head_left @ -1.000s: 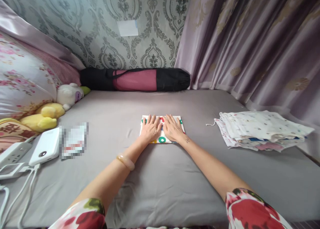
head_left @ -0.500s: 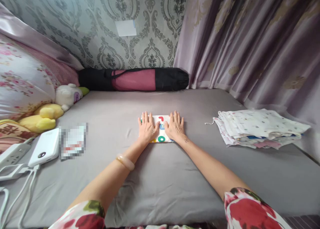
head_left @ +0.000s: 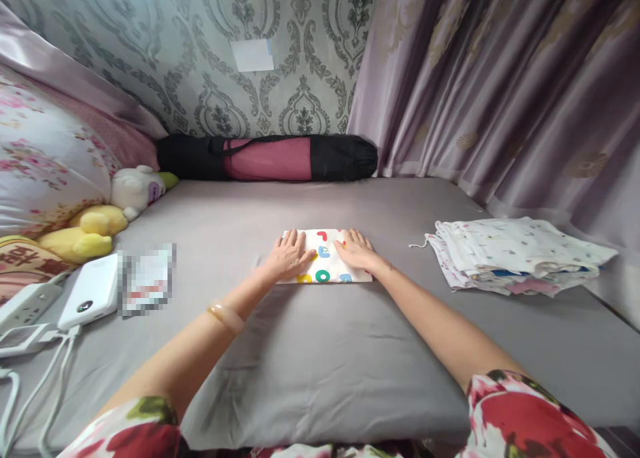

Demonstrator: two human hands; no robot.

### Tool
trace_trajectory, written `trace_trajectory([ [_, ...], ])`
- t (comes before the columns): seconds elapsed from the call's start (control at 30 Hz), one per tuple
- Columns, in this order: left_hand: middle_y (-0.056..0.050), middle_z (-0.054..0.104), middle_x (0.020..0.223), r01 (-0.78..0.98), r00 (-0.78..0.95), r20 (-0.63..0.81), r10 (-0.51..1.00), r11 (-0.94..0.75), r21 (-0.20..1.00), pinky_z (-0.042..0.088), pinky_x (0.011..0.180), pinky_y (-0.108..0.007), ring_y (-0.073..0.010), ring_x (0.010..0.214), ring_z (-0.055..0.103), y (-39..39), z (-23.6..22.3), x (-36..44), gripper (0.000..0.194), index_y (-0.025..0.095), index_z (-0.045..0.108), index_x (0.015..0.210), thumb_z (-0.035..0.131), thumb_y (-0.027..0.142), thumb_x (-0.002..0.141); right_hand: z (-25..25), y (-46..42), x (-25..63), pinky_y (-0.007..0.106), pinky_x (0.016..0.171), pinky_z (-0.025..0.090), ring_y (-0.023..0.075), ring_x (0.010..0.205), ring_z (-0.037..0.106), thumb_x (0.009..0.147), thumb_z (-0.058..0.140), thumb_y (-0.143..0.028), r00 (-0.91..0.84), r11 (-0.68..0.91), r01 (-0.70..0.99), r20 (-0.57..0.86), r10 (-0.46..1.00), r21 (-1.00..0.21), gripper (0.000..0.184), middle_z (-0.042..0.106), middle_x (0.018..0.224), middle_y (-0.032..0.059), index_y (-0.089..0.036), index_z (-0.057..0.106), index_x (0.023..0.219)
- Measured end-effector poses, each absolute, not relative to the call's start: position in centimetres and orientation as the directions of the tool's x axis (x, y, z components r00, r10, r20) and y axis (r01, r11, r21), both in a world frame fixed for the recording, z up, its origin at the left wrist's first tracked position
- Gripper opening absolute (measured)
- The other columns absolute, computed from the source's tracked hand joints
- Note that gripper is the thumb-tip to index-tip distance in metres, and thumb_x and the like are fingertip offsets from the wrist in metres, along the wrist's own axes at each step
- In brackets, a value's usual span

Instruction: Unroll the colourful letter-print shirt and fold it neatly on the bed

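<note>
A folded white cloth [head_left: 323, 261] printed with colourful letters lies flat on the grey bed sheet [head_left: 320, 351] in front of me. My left hand [head_left: 291, 255] rests on its left side, fingers stretched out and palm down. On the right side of the cloth lies my right hand [head_left: 356, 250], also flat with the fingers extended. Neither hand grips the fabric; both press on its top. The bracelet [head_left: 226, 317] circles my left forearm.
To the right is a stack of folded white patterned cloths [head_left: 520, 248]. On the left lie a white power bank [head_left: 91, 290], a power strip [head_left: 25, 308] with cables, a pixelated packet [head_left: 149, 281] and plush toys [head_left: 97, 235]. A black and pink rolled bag [head_left: 267, 159] lies along the wall.
My hands have slid apart over the cloth, the left one towards its left edge and the right one towards its right edge. More of the printed middle shows now.
</note>
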State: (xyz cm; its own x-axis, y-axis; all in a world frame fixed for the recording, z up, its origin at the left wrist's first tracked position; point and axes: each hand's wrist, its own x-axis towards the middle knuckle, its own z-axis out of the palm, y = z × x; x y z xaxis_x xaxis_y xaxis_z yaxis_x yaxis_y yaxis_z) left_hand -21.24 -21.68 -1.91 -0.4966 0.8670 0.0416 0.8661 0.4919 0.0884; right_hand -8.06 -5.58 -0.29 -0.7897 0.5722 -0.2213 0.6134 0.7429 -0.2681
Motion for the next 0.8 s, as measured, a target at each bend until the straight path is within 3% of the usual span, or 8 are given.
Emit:
trace_trajectory([
  [0.07, -0.019, 0.03, 0.156, 0.901, -0.428, 0.025, 0.903, 0.425, 0.082, 0.025, 0.114, -0.046, -0.0331, 0.144, 0.027, -22.5, -2.0, -22.0, 0.068, 0.012, 0.03, 0.149, 0.024, 0.057, 0.098, -0.5, -5.3, -7.5, 0.047, 0.118, 0.013, 0.0276, 0.147, 0.011, 0.102, 0.021, -0.049, -0.816, 0.777, 0.577, -0.205, 0.54, -0.25, 0.067, 0.015, 0.16, 0.0144, -0.008, 0.02, 0.155],
  [0.23, -0.019, 0.026, 0.158, 0.902, -0.431, 0.062, 0.9, 0.427, 0.067, 0.021, 0.116, -0.047, -0.0318, 0.146, 0.023, -23.3, -2.5, -22.5, 0.067, 0.013, 0.028, 0.151, 0.02, 0.054, 0.099, -2.2, -5.7, -6.5, 0.045, 0.118, 0.013, 0.0261, 0.146, 0.016, 0.102, 0.025, -0.044, -0.845, 0.841, 0.525, 0.036, 0.534, -0.131, 0.063, 0.022, 0.158, 0.0147, -0.006, 0.025, 0.153],
  [0.4, -0.02, 0.027, 0.157, 0.898, -0.438, -0.02, 0.899, 0.438, 0.033, 0.018, 0.115, -0.055, -0.0335, 0.146, 0.023, -22.5, -1.0, -21.8, 0.064, 0.01, 0.032, 0.149, 0.025, 0.049, 0.098, -1.0, -6.0, -7.1, 0.048, 0.118, 0.014, 0.028, 0.145, 0.017, 0.102, 0.027, -0.041, -0.846, 0.839, 0.533, -0.055, 0.531, -0.11, 0.063, 0.021, 0.158, 0.0163, -0.003, 0.024, 0.153],
  [0.5, -0.024, 0.033, 0.153, 0.838, -0.543, -0.054, 0.838, 0.545, 0.028, 0.021, 0.115, -0.053, -0.0352, 0.144, 0.027, -21.1, -0.5, -20.1, 0.063, 0.003, 0.038, 0.145, 0.028, 0.044, 0.098, -0.3, -6.9, -8.0, 0.048, 0.116, 0.018, 0.0303, 0.144, 0.021, 0.101, 0.029, -0.036, -0.792, 0.784, 0.61, -0.124, 0.598, -0.114, 0.062, 0.026, 0.156, 0.0194, 0.001, 0.027, 0.151],
  [0.63, -0.028, 0.032, 0.152, 0.695, -0.719, 0.104, 0.687, 0.715, 0.078, 0.022, 0.116, -0.048, -0.0368, 0.144, 0.027, -19.4, -1.8, -17.4, 0.069, -0.006, 0.036, 0.144, 0.025, 0.045, 0.099, -1.4, -8.8, -8.8, 0.048, 0.115, 0.018, 0.033, 0.143, 0.021, 0.1, 0.031, -0.033, -0.703, 0.702, 0.704, 0.034, 0.711, -0.112, 0.061, 0.027, 0.154, 0.0233, 0.005, 0.03, 0.148],
  [0.8, -0.027, 0.032, 0.153, 0.687, -0.726, 0.176, 0.665, 0.714, 0.136, 0.02, 0.118, -0.048, -0.0368, 0.144, 0.026, -19.4, -2.9, -16.5, 0.069, -0.006, 0.036, 0.144, 0.029, 0.045, 0.098, -2.7, -9.3, -8.6, 0.049, 0.115, 0.019, 0.0334, 0.142, 0.024, 0.1, 0.035, -0.033, -0.698, 0.711, 0.691, 0.139, 0.703, -0.131, 0.059, 0.031, 0.152, 0.0242, 0.003, 0.034, 0.146],
])
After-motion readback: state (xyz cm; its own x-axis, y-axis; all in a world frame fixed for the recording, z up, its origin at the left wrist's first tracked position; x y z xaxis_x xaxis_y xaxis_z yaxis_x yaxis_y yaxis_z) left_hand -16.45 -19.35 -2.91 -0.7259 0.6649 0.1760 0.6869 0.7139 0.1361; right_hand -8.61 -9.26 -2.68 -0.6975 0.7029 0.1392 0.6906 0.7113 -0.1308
